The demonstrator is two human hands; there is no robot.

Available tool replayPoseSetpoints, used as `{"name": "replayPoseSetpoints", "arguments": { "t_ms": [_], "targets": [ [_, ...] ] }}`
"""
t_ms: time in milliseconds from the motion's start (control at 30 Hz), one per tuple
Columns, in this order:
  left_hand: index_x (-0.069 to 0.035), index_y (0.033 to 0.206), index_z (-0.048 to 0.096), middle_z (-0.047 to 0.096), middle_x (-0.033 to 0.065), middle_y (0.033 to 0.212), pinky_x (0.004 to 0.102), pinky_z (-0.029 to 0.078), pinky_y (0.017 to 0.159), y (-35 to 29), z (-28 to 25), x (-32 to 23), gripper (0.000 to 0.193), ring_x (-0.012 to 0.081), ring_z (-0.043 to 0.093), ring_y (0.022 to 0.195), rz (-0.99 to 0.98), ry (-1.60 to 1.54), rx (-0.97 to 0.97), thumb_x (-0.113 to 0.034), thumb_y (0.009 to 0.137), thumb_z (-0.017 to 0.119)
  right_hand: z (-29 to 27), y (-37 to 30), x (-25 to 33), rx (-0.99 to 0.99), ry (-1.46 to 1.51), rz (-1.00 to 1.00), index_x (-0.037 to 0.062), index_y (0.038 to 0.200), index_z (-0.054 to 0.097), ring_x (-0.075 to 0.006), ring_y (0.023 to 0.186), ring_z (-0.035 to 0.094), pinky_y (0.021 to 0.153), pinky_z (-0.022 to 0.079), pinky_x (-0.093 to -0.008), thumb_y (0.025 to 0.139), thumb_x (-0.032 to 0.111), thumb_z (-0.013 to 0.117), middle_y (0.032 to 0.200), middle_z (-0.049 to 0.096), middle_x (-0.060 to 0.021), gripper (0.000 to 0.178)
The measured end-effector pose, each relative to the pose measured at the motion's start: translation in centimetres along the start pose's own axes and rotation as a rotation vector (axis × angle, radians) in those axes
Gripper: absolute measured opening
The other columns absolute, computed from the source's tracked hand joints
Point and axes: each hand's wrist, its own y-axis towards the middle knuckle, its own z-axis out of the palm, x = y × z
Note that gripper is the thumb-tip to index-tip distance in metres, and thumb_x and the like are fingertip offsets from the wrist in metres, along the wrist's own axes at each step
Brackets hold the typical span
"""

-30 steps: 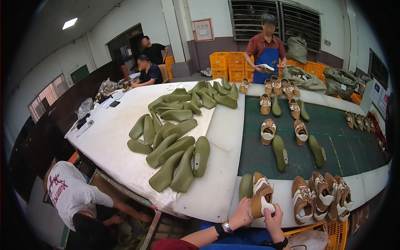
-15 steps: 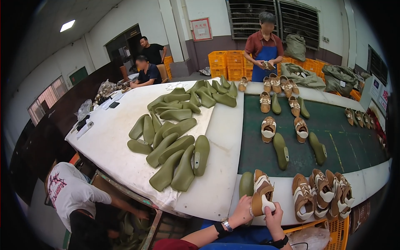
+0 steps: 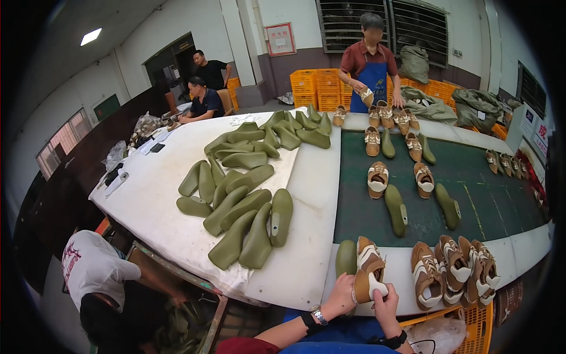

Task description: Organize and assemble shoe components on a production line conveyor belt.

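At the near edge of the table, both hands grip a brown sneaker [image 3: 367,285] with a white heel patch. My left hand [image 3: 340,297] closes round its left side, fingers partly hidden. My right hand [image 3: 386,308] pinches the white heel between thumb and fingers. Directly beyond it shows a laced brown upper with white stripes; I cannot tell whether this is the same shoe or another. Left of it lies a green shoe last [image 3: 346,258]. Several more brown sneakers [image 3: 426,276] are lined up to the right of my hands.
Many green lasts [image 3: 247,211] lie heaped on the white-covered table [image 3: 159,186]. A green conveyor belt [image 3: 365,227] carries sneakers and lasts. Across it stands a co-worker [image 3: 371,65]; another person [image 3: 106,271] bends over a bin of lasts at lower left. An orange crate [image 3: 480,330] sits below right.
My hands keep the same hold on the sneaker, with little movement. The co-worker across the belt has separated their hands, one lowering a sneaker and the other reaching down to the row of shoes.
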Motion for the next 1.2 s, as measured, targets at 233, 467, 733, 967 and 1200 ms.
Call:
{"name": "replayPoseSetpoints", "arguments": {
  "t_ms": [233,467,733,967,1200],
  "targets": [
    [-0.001,0.109,0.056,0.058,0.0151,0.104,0.0440,0.033,0.100,-0.2,0.2,0.1,0.041,0.0321,0.051,0.104,0.007,0.024,-0.022,-0.012,0.070,0.065,0.0,-0.2,0.6,0.010,0.006,0.023,0.0002,0.088,0.051,-0.0065,0.049,0.050,0.041,0.042,-0.0210,0.089,0.019,0.059,0.069,0.054,-0.0026,0.021],
    [0.000,0.108,0.057,0.058,0.0146,0.104,0.0436,0.033,0.100,-0.3,0.4,0.2,0.040,0.0315,0.051,0.104,0.026,0.036,-0.043,-0.012,0.071,0.065,-0.1,-0.3,0.5,0.005,0.011,0.037,0.0004,0.088,0.051,-0.0065,0.050,0.050,0.041,0.043,-0.0211,0.089,0.019,0.058,0.069,0.054,-0.0026,0.020],
    [0.000,0.107,0.058,0.058,0.0147,0.104,0.0438,0.033,0.101,0.1,0.2,0.3,0.038,0.0314,0.052,0.104,0.017,0.057,-0.011,-0.012,0.071,0.064,0.1,0.1,0.4,-0.004,0.035,0.064,0.0004,0.089,0.051,-0.0067,0.051,0.050,0.042,0.044,-0.0210,0.089,0.017,0.058,0.070,0.054,-0.0024,0.018],
    [-0.001,0.108,0.058,0.058,0.0151,0.105,0.0458,0.033,0.102,0.1,0.0,0.3,0.039,0.0322,0.051,0.105,0.011,0.032,-0.038,-0.013,0.072,0.065,0.1,0.2,0.4,0.010,0.052,0.037,0.0004,0.089,0.051,-0.0072,0.051,0.051,0.042,0.044,-0.0212,0.089,0.019,0.059,0.071,0.054,-0.0032,0.020],
    [0.000,0.107,0.058,0.058,0.0157,0.104,0.0460,0.033,0.101,-0.6,0.3,-0.1,0.037,0.0328,0.051,0.104,0.020,0.020,-0.044,-0.011,0.073,0.064,-0.1,-0.6,0.4,0.009,0.053,0.070,0.0002,0.090,0.051,-0.0072,0.052,0.051,0.042,0.043,-0.0212,0.089,0.021,0.059,0.071,0.055,-0.0033,0.022]
  ]
}}
